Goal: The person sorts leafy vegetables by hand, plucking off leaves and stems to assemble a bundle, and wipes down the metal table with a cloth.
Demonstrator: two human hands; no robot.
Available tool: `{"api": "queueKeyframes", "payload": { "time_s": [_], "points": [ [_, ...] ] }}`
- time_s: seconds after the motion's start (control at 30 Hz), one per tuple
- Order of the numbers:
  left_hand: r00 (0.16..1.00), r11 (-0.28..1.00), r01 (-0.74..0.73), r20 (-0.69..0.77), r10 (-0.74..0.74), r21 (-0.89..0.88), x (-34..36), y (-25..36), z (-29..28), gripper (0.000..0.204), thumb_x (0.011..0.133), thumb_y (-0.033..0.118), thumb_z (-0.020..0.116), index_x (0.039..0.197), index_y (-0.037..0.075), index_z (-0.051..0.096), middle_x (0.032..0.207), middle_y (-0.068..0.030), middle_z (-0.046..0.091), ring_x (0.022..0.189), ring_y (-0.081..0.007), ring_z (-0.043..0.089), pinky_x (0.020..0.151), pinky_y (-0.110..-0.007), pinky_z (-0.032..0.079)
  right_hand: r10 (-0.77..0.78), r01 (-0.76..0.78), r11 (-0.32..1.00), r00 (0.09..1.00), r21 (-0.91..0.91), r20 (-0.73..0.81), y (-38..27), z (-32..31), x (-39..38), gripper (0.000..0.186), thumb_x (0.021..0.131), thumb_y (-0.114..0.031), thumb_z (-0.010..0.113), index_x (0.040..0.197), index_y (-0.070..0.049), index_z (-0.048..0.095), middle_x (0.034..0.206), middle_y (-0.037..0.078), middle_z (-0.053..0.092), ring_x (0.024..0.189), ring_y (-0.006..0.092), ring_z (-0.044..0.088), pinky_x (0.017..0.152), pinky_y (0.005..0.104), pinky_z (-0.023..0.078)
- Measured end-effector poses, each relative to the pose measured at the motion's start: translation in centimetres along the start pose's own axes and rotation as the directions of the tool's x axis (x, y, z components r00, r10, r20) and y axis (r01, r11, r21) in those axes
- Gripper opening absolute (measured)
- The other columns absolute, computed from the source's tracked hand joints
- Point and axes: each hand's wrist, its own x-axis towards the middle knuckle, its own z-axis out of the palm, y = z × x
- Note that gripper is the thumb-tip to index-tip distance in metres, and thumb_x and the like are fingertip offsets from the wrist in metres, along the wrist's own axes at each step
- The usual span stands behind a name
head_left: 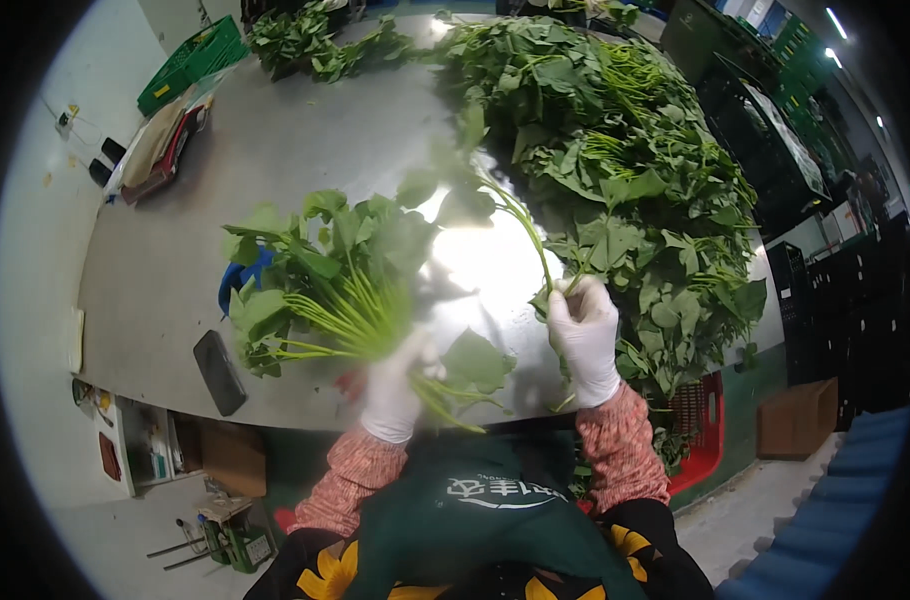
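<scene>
My left hand (395, 385), in a white glove and slightly blurred, is closed around a bunch of leafy green stems (350, 310). The leaves of this bunch fan out to the far left, and the cut ends stick out toward me. My right hand (585, 325), also gloved, pinches a few long leafy stems (520, 215) between thumb and fingers; their tips reach up and to the left. Right beside it, a large heap of the same greens (635, 200) covers the right side of the metal table (265, 130).
A dark phone (219, 372) lies near the table's front left edge, with a blue object (243, 275) partly behind the bunch. Papers (160, 150) and a green crate (193, 65) stand far left. More greens (320, 45) lie at the back. Below right is a red basket (703, 425).
</scene>
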Motion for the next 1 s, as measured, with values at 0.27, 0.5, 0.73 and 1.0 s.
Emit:
{"api": "queueKeyframes", "payload": {
  "time_s": [0.27,0.5,0.73,1.0],
  "points": [
    [0.986,0.989,0.136,0.092,-0.141,0.056,-2.9,-4.1,0.9,0.017,0.090,0.008,0.058,0.106,0.001,0.059,0.092,-0.0129,0.066,0.083,-0.0217,0.064,0.078,-0.034,0.054,-0.552,0.666,0.672,0.742,-0.323,0.381,-4.8,0.6,-7.4,0.010,0.069,-0.009,0.064,0.074,-0.008,0.055,0.070,0.005,0.056,0.059,0.0211,0.054,0.050,0.0350,0.042],
    [0.994,0.991,0.097,0.035,-0.101,0.089,-4.0,-2.3,3.2,0.005,0.089,0.008,0.058,0.093,0.005,0.056,0.076,-0.0050,0.060,0.062,-0.0141,0.056,0.053,-0.025,0.047,0.009,-0.008,0.994,1.000,-0.108,0.012,-2.1,-4.6,-12.1,0.009,0.081,0.004,0.060,0.087,-0.002,0.060,0.084,0.010,0.061,0.070,0.0179,0.061,0.059,0.0265,0.050],
    [0.960,0.981,0.189,0.203,-0.193,0.042,-3.1,-2.5,4.5,0.014,0.087,0.013,0.065,0.097,0.005,0.059,0.081,-0.0051,0.063,0.069,-0.0139,0.061,0.054,-0.025,0.051,0.355,-0.230,0.357,0.930,0.905,0.096,-1.2,-8.9,-11.8,0.063,0.092,-0.027,0.062,0.138,0.005,0.033,0.114,0.015,0.059,0.080,0.0140,0.060,0.069,0.0253,0.052],
    [0.924,0.950,0.271,0.233,-0.302,0.155,-5.3,-3.6,4.5,0.027,0.089,0.015,0.064,0.111,0.001,0.060,0.102,-0.0073,0.065,0.089,-0.0124,0.061,0.067,-0.026,0.051,0.278,-0.344,0.918,0.913,0.199,0.298,-5.7,-4.9,-9.5,0.013,0.087,-0.002,0.062,0.099,-0.001,0.067,0.088,0.005,0.064,0.077,0.0082,0.059,0.067,0.0210,0.047]
  ]
}}
